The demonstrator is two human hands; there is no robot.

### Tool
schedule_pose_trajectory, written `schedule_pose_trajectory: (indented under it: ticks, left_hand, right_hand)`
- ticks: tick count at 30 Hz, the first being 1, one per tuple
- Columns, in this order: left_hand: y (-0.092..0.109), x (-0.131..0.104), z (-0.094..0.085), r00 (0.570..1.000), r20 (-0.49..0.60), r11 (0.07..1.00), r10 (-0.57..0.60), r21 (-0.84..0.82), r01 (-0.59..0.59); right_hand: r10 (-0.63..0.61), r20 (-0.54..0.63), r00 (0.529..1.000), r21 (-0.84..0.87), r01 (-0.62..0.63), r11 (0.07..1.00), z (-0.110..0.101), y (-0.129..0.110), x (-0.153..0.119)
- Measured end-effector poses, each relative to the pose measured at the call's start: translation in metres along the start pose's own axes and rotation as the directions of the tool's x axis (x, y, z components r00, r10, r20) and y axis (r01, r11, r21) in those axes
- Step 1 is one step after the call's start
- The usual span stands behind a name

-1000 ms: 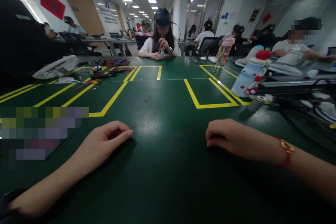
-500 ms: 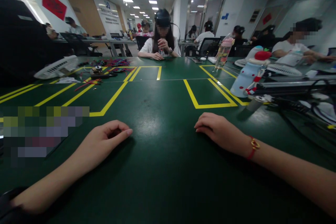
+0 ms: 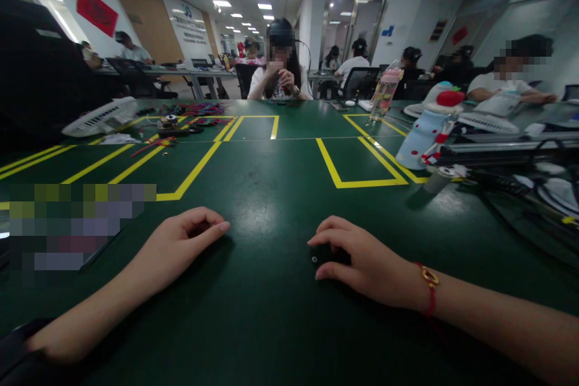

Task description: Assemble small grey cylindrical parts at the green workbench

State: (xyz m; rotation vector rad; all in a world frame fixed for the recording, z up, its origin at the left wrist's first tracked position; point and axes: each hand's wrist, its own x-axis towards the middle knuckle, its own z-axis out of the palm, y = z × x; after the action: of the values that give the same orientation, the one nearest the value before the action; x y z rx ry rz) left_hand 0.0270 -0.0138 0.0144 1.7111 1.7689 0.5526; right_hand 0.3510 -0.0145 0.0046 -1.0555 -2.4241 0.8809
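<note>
My right hand (image 3: 368, 259) rests on the dark green table (image 3: 271, 313), right of the middle, a red cord bracelet on its wrist. Its thumb and fingers are bent round a small black object (image 3: 332, 254) with a pale ring on its near-left end; the hand covers much of it, and its kind cannot be made out. On the left, my left hand (image 3: 185, 238) lies on its side on the tabletop, fingers curled in and thumb tip near the index finger. Nothing shows in its shaded hollow. A wide gap of table separates the two hands.
Yellow tape (image 3: 199, 175) marks the table. A blue bottle (image 3: 420, 136), a metal cylinder (image 3: 438, 181) and black cables (image 3: 502, 193) stand or lie at right. Wires (image 3: 199, 110) and a white fan (image 3: 99, 117) are back left. A person (image 3: 278, 66) sits opposite.
My right hand has moved left and nearer to me, its fingers parting to show the black object between them. My left hand stays put. The person opposite has raised both hands together.
</note>
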Motion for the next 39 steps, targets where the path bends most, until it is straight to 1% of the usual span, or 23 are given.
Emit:
schedule_pose_trajectory:
  ticks: [3,4,5,6,7,8,9,10,11,12,13,14,15,16,18,21,25,28,32,34,39]
  left_hand:
    - [-0.001,-0.001,0.000,1.000,-0.001,1.000,0.005,-0.008,-0.005]
    - [-0.002,-0.001,0.000,1.000,-0.002,1.000,0.007,-0.008,-0.007]
    - [-0.002,-0.001,0.000,1.000,-0.003,1.000,0.009,-0.005,-0.009]
    - [-0.003,0.000,0.000,1.000,-0.004,1.000,0.010,-0.003,-0.010]
    - [-0.004,0.000,0.000,1.000,-0.006,1.000,0.012,-0.002,-0.012]
    - [-0.004,0.000,0.000,1.000,-0.007,1.000,0.014,-0.001,-0.014]
    - [-0.003,0.000,0.000,1.000,-0.006,1.000,0.016,0.000,-0.016]
    - [-0.003,0.000,-0.001,1.000,-0.004,1.000,0.018,0.001,-0.018]
    - [-0.002,0.000,-0.001,1.000,0.001,1.000,0.021,0.001,-0.021]
    - [-0.002,0.000,-0.001,1.000,0.005,1.000,0.023,0.001,-0.023]
    - [-0.001,0.000,-0.001,1.000,0.009,1.000,0.026,0.001,-0.026]
    - [-0.001,0.000,-0.001,1.000,0.013,1.000,0.027,0.000,-0.027]
    - [-0.001,0.001,-0.001,0.999,0.015,1.000,0.029,-0.001,-0.029]
    - [-0.001,0.001,-0.001,0.999,0.018,1.000,0.030,-0.002,-0.030]
    - [-0.003,0.001,-0.001,0.999,0.021,1.000,0.031,-0.002,-0.031]
    - [-0.004,0.002,-0.001,0.999,0.020,0.999,0.035,0.000,-0.035]
    - [-0.007,0.001,-0.001,0.999,0.014,0.999,0.037,0.014,-0.037]
    - [-0.011,0.003,0.000,0.999,0.012,0.999,0.045,0.014,-0.045]
    - [-0.015,0.005,0.002,0.998,0.001,0.998,0.061,-0.003,-0.061]
    - [-0.015,0.006,0.002,0.998,-0.005,0.998,0.066,-0.009,-0.066]
    - [-0.016,0.006,0.002,0.997,-0.023,0.997,0.072,-0.012,-0.072]
  right_hand:
    - [-0.014,0.003,1.000,0.005,0.014,1.000,0.001,-0.001,0.002]
    - [-0.024,-0.014,1.000,0.007,0.024,1.000,-0.001,-0.001,0.003]
    - [-0.032,-0.057,0.998,0.000,0.032,0.999,-0.006,-0.001,0.004]
    - [-0.034,-0.128,0.991,-0.026,0.031,0.999,-0.015,0.002,0.005]
    - [-0.025,-0.221,0.975,-0.074,0.009,0.997,-0.027,0.005,0.004]
    - [-0.002,-0.322,0.947,-0.142,-0.047,0.989,-0.044,0.011,0.003]
    - [0.042,-0.421,0.906,-0.216,-0.145,0.965,-0.063,0.018,0.001]
    - [0.113,-0.510,0.853,-0.269,-0.283,0.921,-0.085,0.027,-0.003]
    - [0.199,-0.585,0.786,-0.295,-0.435,0.851,-0.107,0.038,-0.008]
    - [0.286,-0.651,0.703,-0.282,-0.574,0.768,-0.128,0.049,-0.014]
    - [0.357,-0.697,0.622,-0.249,-0.677,0.692,-0.148,0.060,-0.020]
    - [0.415,-0.723,0.552,-0.211,-0.749,0.628,-0.164,0.070,-0.027]
    - [0.461,-0.730,0.504,-0.177,-0.792,0.585,-0.177,0.080,-0.034]
    - [0.498,-0.721,0.481,-0.157,-0.814,0.559,-0.187,0.088,-0.040]
    - [0.560,-0.680,0.474,-0.143,-0.834,0.532,-0.197,0.100,-0.049]
    - [0.609,-0.643,0.464,-0.129,-0.850,0.511,-0.200,0.107,-0.056]
    - [0.635,-0.630,0.446,-0.115,-0.863,0.491,-0.203,0.110,-0.060]
    - [0.655,-0.626,0.423,-0.098,-0.876,0.472,-0.208,0.114,-0.063]
    - [0.655,-0.640,0.402,-0.092,-0.887,0.453,-0.214,0.119,-0.065]
    - [0.659,-0.638,0.399,-0.086,-0.887,0.454,-0.214,0.120,-0.065]
    - [0.693,-0.589,0.415,-0.058,-0.877,0.476,-0.217,0.126,-0.067]
